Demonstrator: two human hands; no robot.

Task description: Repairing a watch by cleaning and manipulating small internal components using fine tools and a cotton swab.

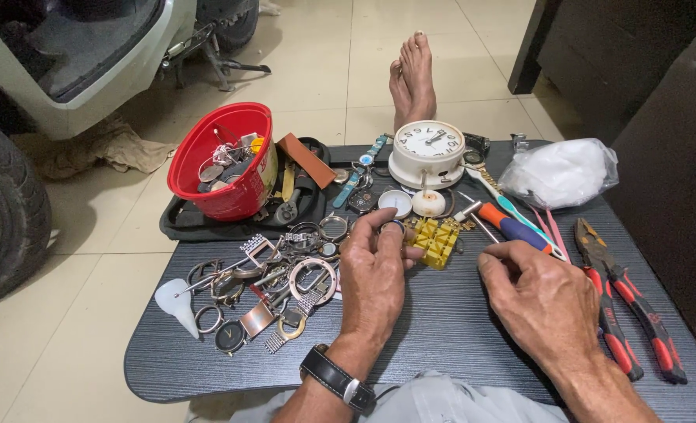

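The fingers (386, 227) of the left hand (373, 274) pinch a small round watch case (396, 228), touching the yellow block (435, 241) on its left side. The right hand (540, 298), right of the block, curls around something thin; its fingertips hide what. The case's face is unclear.

I am wearing a black wristwatch (338, 379) on my left wrist, its broad dark strap closing around the arm and a silver metal piece showing at the side. My left hand (373, 282) and right hand (544, 301) are both going bare, with no gloves or rings showing, and my forearms are showing no sleeves. Light grey cloth (434, 401) is covering my lap. My feet (412, 78) are going bare too.
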